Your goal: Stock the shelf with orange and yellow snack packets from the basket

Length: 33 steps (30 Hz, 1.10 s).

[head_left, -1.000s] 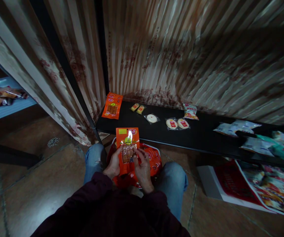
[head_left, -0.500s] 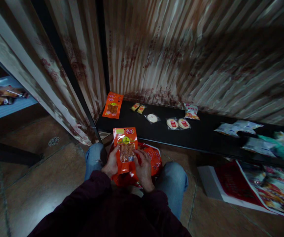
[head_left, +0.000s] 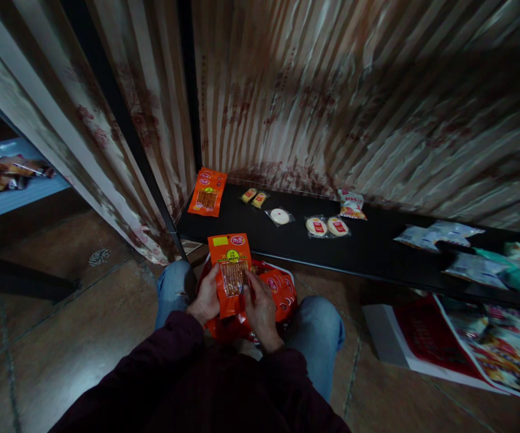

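Observation:
Between my knees I hold an orange snack packet (head_left: 233, 270) upright, its clear window showing brown sticks inside. My left hand (head_left: 206, 296) grips the packet's left edge, thumb on the front. At the right edge, my right hand (head_left: 261, 305) is closed on it, with fingers over the window's lower corner. Below the held packet, more orange packets (head_left: 281, 291) lie in a red container between my legs, partly hidden by my hands. A matching orange packet (head_left: 207, 192) leans at the left end of the black shelf (head_left: 287, 243).
Along the shelf lie two small yellow packs (head_left: 254, 197), a round white wrapped snack (head_left: 280, 216), a pair of red-labelled round ones (head_left: 327, 227) and a small bag (head_left: 351, 204). Several bags (head_left: 476, 267) lie farther right. An open box (head_left: 395, 337) of packets stands on the floor.
The held packet has tilted slightly, its lower end shifting a little to the right. My right hand's fingers have shifted slightly at its edge. Everything on the shelf stays in place.

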Motion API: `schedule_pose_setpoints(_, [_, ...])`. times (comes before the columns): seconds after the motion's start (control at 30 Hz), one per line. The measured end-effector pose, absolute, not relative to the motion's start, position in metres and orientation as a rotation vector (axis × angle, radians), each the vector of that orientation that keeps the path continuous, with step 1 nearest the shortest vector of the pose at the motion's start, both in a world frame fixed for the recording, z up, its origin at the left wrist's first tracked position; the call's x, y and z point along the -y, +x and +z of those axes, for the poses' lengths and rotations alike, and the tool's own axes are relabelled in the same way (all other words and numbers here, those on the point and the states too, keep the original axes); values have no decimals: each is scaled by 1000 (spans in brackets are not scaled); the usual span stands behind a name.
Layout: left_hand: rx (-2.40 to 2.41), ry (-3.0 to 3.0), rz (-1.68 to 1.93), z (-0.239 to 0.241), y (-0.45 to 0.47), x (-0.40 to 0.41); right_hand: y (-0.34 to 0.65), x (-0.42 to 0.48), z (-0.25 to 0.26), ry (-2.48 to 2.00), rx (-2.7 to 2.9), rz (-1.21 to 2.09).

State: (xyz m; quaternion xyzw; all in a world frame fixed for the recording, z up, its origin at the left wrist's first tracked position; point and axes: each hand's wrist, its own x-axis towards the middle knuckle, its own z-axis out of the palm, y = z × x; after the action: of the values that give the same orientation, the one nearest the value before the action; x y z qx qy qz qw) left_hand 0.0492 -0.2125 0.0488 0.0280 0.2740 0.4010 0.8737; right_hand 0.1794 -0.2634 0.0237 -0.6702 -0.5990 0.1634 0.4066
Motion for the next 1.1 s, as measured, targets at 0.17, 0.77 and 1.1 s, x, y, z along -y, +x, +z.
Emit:
schedule_pose_setpoints(0.17, [-599,115,831,49,52,215,174,266,34,-1678,1609,569])
schedule_pose_setpoints(0.77, [-686,364,936,42,60,224,182,264,43,-1491,1409,1046])
schedule_pose_setpoints(1.1, [-1018,736,991,32,58,213,191,259,28,-1399,952,1259])
